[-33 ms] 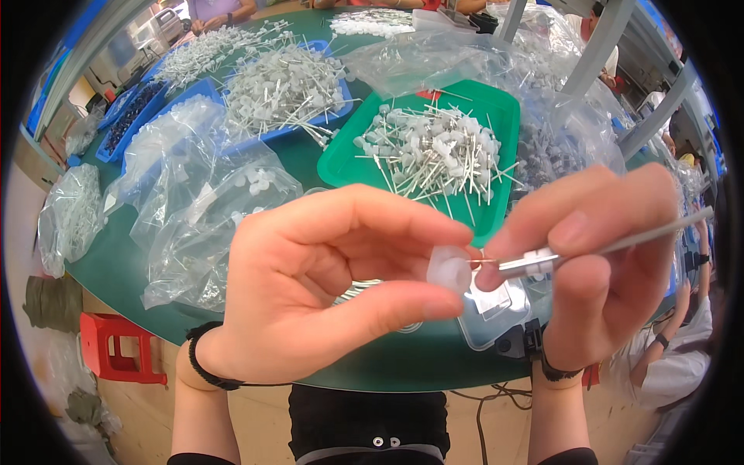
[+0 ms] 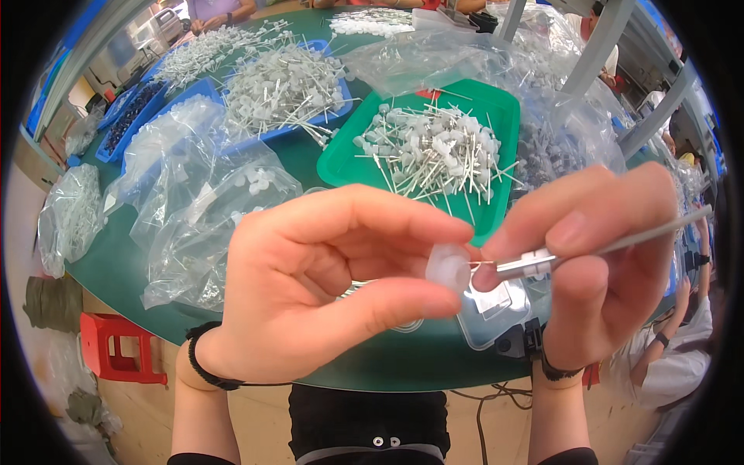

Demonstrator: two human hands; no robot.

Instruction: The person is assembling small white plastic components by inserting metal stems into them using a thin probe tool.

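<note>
Between the thumb and forefinger of my left hand is a small translucent white plastic cap, its round face turned right. My right hand pinches a slim metal tube with a white collar and a grey cable trailing to the upper right. Thin copper-coloured wire shows between the tube's tip and the cap; whether it enters the cap I cannot tell. Behind both hands stands a green tray heaped with white-headed pieces on thin metal stems.
Blue trays of similar pieces stand at the far left, with clear plastic bags before them. A clear plastic box lies under my right hand. Grey metal posts rise at the right. A red stool stands left; other people sit around.
The cap and the fingers of my left hand have shifted very slightly left. The rest looks the same.
</note>
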